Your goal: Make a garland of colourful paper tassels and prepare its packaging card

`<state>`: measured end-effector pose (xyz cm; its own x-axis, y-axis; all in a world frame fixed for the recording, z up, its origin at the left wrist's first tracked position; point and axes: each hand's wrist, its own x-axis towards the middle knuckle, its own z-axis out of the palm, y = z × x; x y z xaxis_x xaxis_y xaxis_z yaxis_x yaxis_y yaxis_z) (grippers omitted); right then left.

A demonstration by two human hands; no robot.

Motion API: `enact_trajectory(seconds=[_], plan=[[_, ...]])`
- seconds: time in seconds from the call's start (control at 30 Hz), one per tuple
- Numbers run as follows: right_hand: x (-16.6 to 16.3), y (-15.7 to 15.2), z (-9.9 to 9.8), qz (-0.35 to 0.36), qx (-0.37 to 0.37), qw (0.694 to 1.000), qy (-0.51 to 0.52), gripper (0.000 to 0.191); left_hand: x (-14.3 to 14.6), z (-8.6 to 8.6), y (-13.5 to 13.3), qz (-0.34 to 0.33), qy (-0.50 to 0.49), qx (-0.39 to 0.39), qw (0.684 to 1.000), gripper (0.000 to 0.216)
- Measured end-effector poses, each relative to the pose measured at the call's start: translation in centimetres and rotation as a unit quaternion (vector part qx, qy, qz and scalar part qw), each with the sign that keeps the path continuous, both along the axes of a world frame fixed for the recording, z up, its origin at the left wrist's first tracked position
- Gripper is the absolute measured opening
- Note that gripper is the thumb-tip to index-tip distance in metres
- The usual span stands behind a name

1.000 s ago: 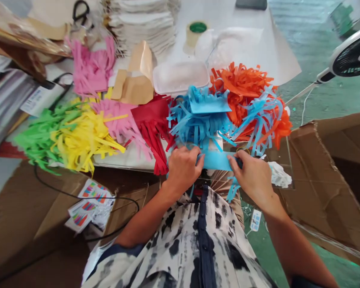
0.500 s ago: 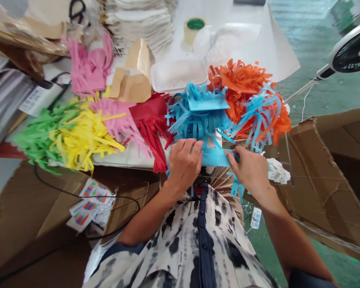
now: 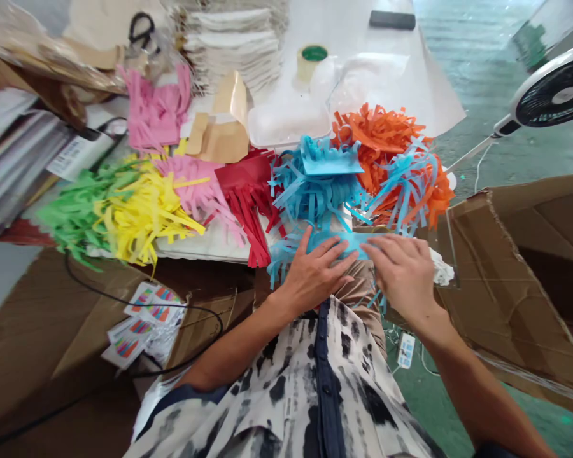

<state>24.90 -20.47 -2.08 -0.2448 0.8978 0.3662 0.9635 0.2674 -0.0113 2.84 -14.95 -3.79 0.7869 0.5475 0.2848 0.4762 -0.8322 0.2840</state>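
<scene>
Left hand [image 3: 318, 273] had opened up since half a second ago, going from curled to fingers spread over the blue fringed strip [image 3: 356, 242]. Right hand [image 3: 405, 273] had its fingers bent over the other end, couldn't tell if it was pinching. Strip sat at the bench's [image 3: 207, 250] near edge, long axis running left-right along it, loose fringe [image 3: 277, 270] trailing out at both ends.

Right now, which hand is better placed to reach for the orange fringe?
Probably the right hand: it is nearer the orange fringe, while the left hand sits farther left, fingers spread over the blue strip.
</scene>
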Motion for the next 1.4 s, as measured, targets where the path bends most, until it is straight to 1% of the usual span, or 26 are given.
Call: enact_trajectory(seconds=[0.03,0.07,0.17,0.27,0.33,0.37,0.43,0.47,0.5,0.53,0.57,0.6,0.63,0.67,0.77,0.87,0.93,1.0,1.07,1.13,1.3,1.4], plan=[[0.0,-0.6,-0.3,0.028,-0.007,1.000,-0.002,0.030,0.0,0.0,0.0,-0.002,-0.004,0.000,1.000,0.042],[0.0,-1.0,-0.5,0.042,-0.014,0.999,0.000,0.031,-0.1,0.0,0.0,-0.004,-0.009,-0.001,1.000,0.041],[0.1,-2.0,-1.1,0.045,-0.020,0.999,0.022,0.033,-1.5,-0.1,0.3,-0.004,-0.029,-0.007,1.000,0.035],[0.3,-2.1,-1.4,0.054,-0.026,0.997,0.051,0.032,-4.0,0.3,1.2,0.027,-0.049,-0.005,0.998,0.024],[0.4,-1.8,-1.4,0.047,-0.032,0.996,0.062,0.031,-5.5,0.9,1.9,0.079,-0.065,0.013,0.995,0.013],[0.4,-1.6,-1.3,0.042,-0.034,0.997,0.064,0.029,-5.9,1.3,2.1,0.119,-0.076,0.031,0.989,0.013],[0.3,-1.2,-1.1,0.035,-0.035,0.997,0.059,0.025,-6.0,2.1,2.2,0.195,-0.105,0.076,0.972,0.022],[0.3,-0.9,-1.0,0.035,-0.039,0.997,0.053,0.024,-5.5,2.3,2.1,0.209,-0.117,0.090,0.967,0.022],[0.2,-0.8,-0.8,0.037,-0.044,0.997,0.048,0.023,-4.9,2.5,1.9,0.198,-0.122,0.092,0.968,0.018],[0.2,-0.6,-0.6,0.038,-0.051,0.997,0.041,0.023,-4.0,2.5,1.7,0.163,-0.119,0.082,0.976,0.011],[0.2,-0.5,-0.5,0.038,-0.060,0.997,0.034,0.023,-3.1,2.3,1.4,0.112,-0.108,0.062,0.986,0.009],[0.1,-0.5,-0.3,0.037,-0.067,0.997,0.027,0.024,-2.2,2.0,1.2,0.062,-0.090,0.038,0.993,0.014],[0.1,-0.4,-0.3,0.035,-0.075,0.996,0.020,0.026,-1.4,1.6,1.1,0.028,-0.074,0.018,0.997,0.019],[0.2,-0.5,-0.3,0.030,-0.075,0.997,0.016,0.027,-0.7,1.1,1.1,0.012,-0.064,0.005,0.998,0.021],[0.1,-0.5,-0.6,0.011,-0.062,0.998,0.018,0.025,0.2,-0.3,1.4,0.020,-0.060,-0.011,0.998,0.024],[-0.2,-0.4,-0.9,-0.006,-0.061,0.998,0.031,0.024,0.1,-1.0,2.0,0.021,-0.053,0.003,0.998,0.023],[-0.6,-0.3,-0.9,-0.010,-0.059,0.997,0.042,0.022,0.0,-1.1,2.3,0.016,-0.039,0.016,0.999,0.023],[-1.0,-0.1,-0.9,-0.008,-0.048,0.998,0.048,0.025,0.0,-0.9,2.6,0.010,-0.030,0.022,0.999,0.023],[-1.2,0.2,-0.9,-0.008,-0.038,0.998,0.048,0.026,0.1,-0.9,2.8,0.006,-0.030,0.020,0.999,0.023],[-1.1,0.4,-1.0,-0.007,-0.036,0.998,0.044,0.022,0.1,-0.9,2.9,0.006,-0.037,0.013,0.999,0.024],[-0.1,-0.2,-0.7,-0.012,-0.036,0.997,0.070,0.020,-1.0,-0.9,2.4,0.014,-0.041,0.001,0.999,0.022],[0.2,-1.1,-0.2,-0.032,-0.050,0.996,0.073,0.021,-2.0,-0.5,1.9,0.042,-0.044,-0.010,0.998,0.020]])
